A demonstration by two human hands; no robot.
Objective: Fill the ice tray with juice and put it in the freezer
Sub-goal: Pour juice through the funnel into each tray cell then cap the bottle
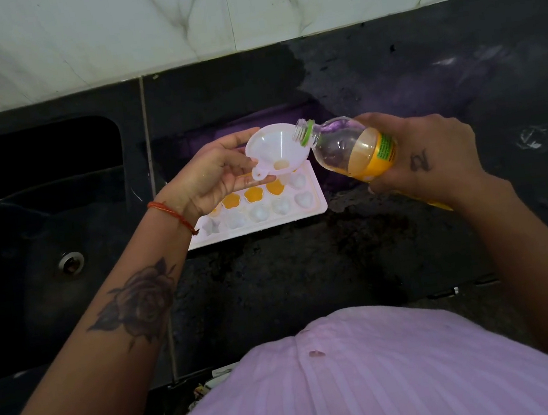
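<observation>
A white ice tray (314,207) lies flat on the black counter, partly hidden under my left hand. Three cells in its far row hold orange juice; the near row looks unfilled. My left hand (216,173) holds a white funnel (275,148) above the tray's far right part, with a little juice at the funnel's throat. My right hand (425,154) grips an uncapped clear juice bottle (351,146) with a yellow label, tilted with its mouth at the funnel's rim. Orange juice sits in the bottle's lower part.
A dark sink (42,218) with a metal drain (70,263) is at the left. The black counter (421,68) stretches right, wet in patches, with white marble wall tiles (241,11) behind. My pink shirt fills the bottom.
</observation>
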